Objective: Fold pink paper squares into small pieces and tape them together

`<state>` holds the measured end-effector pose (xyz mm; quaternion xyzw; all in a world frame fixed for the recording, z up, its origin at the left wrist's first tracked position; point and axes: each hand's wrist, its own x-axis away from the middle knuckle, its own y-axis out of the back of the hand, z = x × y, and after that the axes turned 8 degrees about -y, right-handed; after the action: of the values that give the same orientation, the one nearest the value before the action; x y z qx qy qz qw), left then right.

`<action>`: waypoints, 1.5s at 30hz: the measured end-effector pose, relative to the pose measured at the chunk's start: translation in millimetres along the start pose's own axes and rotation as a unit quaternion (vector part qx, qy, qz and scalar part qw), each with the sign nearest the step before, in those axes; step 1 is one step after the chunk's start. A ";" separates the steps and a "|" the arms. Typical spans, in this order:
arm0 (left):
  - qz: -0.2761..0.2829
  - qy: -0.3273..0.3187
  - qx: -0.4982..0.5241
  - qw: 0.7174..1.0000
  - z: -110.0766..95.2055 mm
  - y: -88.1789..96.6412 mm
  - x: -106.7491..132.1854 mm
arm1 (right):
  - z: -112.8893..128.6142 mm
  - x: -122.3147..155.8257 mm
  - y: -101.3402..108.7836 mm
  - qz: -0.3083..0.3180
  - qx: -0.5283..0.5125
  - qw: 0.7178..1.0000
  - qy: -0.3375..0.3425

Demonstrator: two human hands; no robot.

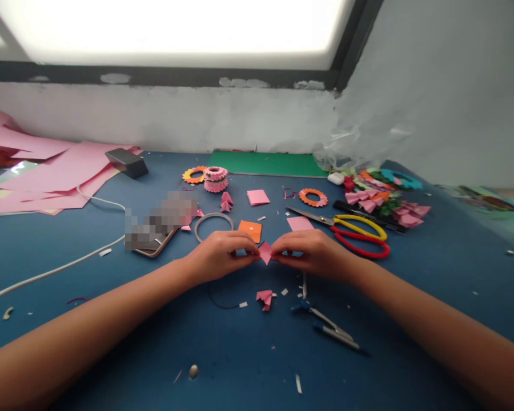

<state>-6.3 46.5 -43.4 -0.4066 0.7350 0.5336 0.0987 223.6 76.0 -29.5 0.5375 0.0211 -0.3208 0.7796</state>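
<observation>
Between my two hands is a small pink folded paper piece [265, 253], diamond-shaped from here. My left hand [223, 254] pinches its left corner, fingertips closed on it. On the other side my right hand [314, 255] grips the right corner the same way. Just behind lie an orange paper square [251, 231] and a pink paper sheet [300, 223], partly covered by my right hand. A folded pink paper piece [264, 299] rests on the blue table nearer to me. Farther back sits a stack of pink paper squares [258, 197].
Scissors [346, 225] with yellow and red handles lie at right, a drawing compass [329, 328] in front. A phone [158, 234], a grey ring [214, 216], toothed paper rings [313, 197], pink sheets [60, 171], a black box [126, 162] and a green board [265, 162] surround the work.
</observation>
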 end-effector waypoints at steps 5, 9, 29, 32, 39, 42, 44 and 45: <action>-0.001 -0.005 -0.009 1.000 2.6 -3.0 1.3 | -1.2 1.5 -2.2 0.007 0.055 0.998 0.026; 0.027 -0.003 -0.014 1.000 4.1 -3.9 3.0 | -0.2 2.9 -7.6 0.027 0.079 0.996 0.032; -0.027 0.203 0.018 0.979 -18.5 -17.2 -4.4 | 14.7 -0.3 -26.9 -0.040 -0.106 0.976 -0.185; -0.070 0.216 0.053 0.972 -20.8 -17.6 -5.9 | 17.1 -1.6 -29.9 -0.083 -0.163 0.964 -0.194; -0.153 0.237 0.121 0.952 -23.4 -17.8 -7.2 | 21.4 -3.7 -30.7 -0.152 -0.242 0.941 -0.181; -0.174 0.227 0.154 0.946 -22.8 -17.9 -7.7 | 20.6 -2.6 -31.7 -0.170 -0.259 0.937 -0.160; -0.189 0.216 0.174 0.942 -22.8 -18.5 -7.9 | 19.9 -2.0 -33.0 -0.185 -0.266 0.934 -0.148; -0.196 0.212 0.182 0.940 -23.0 -18.8 -8.0 | 19.7 -1.9 -33.6 -0.192 -0.267 0.933 -0.143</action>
<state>18.8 28.6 -42.5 -0.6213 0.7292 0.2622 0.1160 198.3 52.9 -48.2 0.2436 0.0966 -0.5204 0.8127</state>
